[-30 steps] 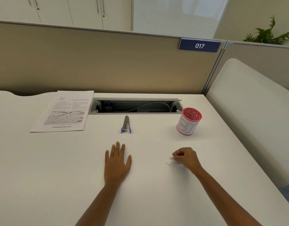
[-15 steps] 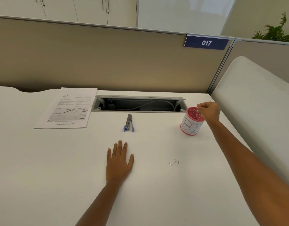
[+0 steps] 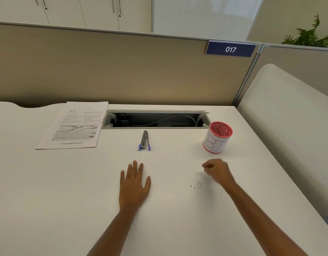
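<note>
My left hand (image 3: pixel 134 183) lies flat on the white desk (image 3: pixel 67 191) with its fingers straight. My right hand (image 3: pixel 217 170) hovers with curled fingers just above and to the right of a few small bent staples (image 3: pixel 197 184) on the desk; nothing shows in its fingers. A red mesh cup (image 3: pixel 217 137) with a white paper label stands behind the right hand. A staple remover with blue grips (image 3: pixel 144 142) lies behind the left hand. A stapled printed document (image 3: pixel 74 124) rests at the far left.
An open cable tray (image 3: pixel 155 120) is set into the desk behind the staple remover. A beige partition (image 3: pixel 122 71) with a "017" sign closes off the back. The desk's right edge runs beside a white curved panel (image 3: pixel 288 117).
My right hand went from the staples to the red cup's rim, then came back down towards the staples. The left hand stayed flat in place.
</note>
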A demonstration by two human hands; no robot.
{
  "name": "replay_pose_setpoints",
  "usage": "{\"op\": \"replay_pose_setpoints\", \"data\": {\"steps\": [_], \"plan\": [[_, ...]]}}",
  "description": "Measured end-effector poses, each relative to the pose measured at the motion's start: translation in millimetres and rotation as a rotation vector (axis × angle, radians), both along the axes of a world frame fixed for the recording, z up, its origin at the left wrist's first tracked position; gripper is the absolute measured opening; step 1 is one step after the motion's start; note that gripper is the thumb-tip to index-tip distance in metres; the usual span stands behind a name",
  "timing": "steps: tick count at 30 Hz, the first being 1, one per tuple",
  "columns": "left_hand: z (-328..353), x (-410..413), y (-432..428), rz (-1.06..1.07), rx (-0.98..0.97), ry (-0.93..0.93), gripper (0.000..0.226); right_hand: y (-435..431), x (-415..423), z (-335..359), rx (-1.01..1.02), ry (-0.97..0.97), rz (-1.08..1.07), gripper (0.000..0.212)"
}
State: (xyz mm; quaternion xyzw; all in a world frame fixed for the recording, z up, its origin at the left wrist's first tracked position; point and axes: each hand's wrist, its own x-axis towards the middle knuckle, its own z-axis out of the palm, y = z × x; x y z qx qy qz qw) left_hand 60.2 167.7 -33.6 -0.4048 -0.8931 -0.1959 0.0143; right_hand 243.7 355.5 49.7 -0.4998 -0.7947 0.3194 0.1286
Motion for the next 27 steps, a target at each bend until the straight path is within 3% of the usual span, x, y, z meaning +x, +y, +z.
{"op": "replay_pose_setpoints", "data": {"steps": [8,14,22,27], "plan": [[2.0,0.2,0.2,0.0,-0.007,-0.003,0.069,-58.7,-1.4,-28.3,0.073,-0.165,0.078,0.015],[1.7,0.9,-0.1,-0.006,0.01,-0.013,0.075,-72.3,-11.9,-31.7,0.035,-0.032,0.009,0.013],[4.1,1.3,-0.8,-0.01,0.027,-0.026,0.076,-65.5,-13.1,-37.9,0.305,-0.25,0.167,0.024],[4.8,1.8,-0.4,-0.018,0.024,-0.03,0.078,-51.8,-10.3,-33.6,0.131,-0.117,0.131,0.02]]}}
